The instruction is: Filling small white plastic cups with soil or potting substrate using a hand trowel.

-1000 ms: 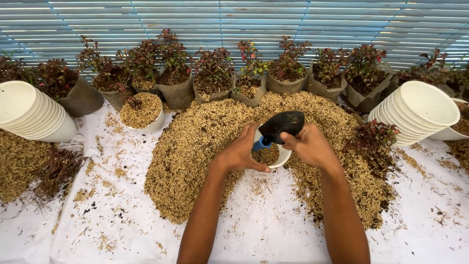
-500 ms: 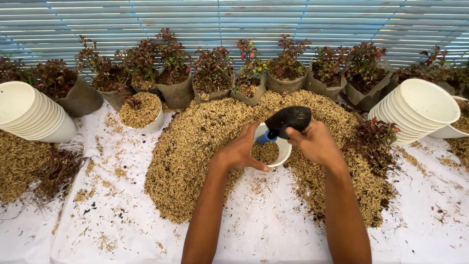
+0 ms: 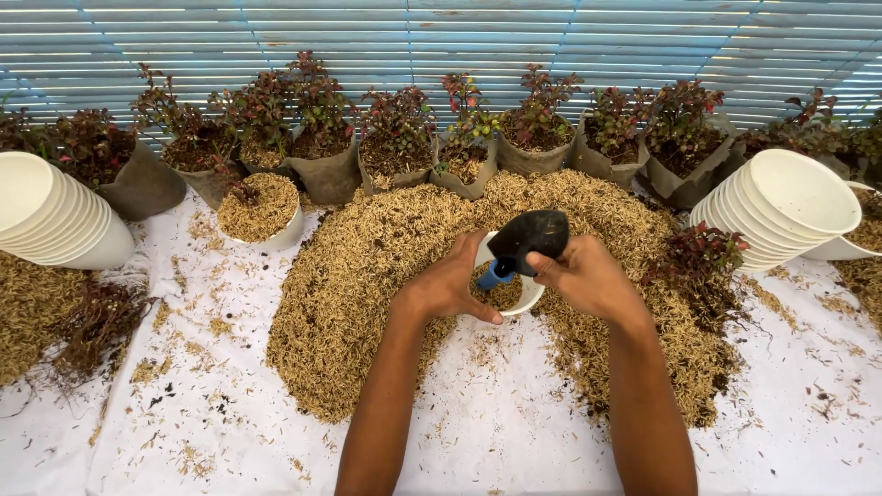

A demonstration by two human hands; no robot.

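My left hand (image 3: 447,292) grips the white pot (image 3: 511,296) at the husk pile's (image 3: 367,276) near edge; my right hand (image 3: 581,278) clenches the black scoop (image 3: 533,235), tipping husk in. Filling step, I judge; next calls for another scoopful.

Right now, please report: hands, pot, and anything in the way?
Left hand steadies white pot. Right hand holds black scoop tipped over it. Pot partly full of husk. Husk pile all around, loose plant beside right wrist.

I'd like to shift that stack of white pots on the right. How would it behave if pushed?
The stack of white pots lies tilted on its side, so it would probably roll or slide apart. The pots look thin and empty, so likely light.
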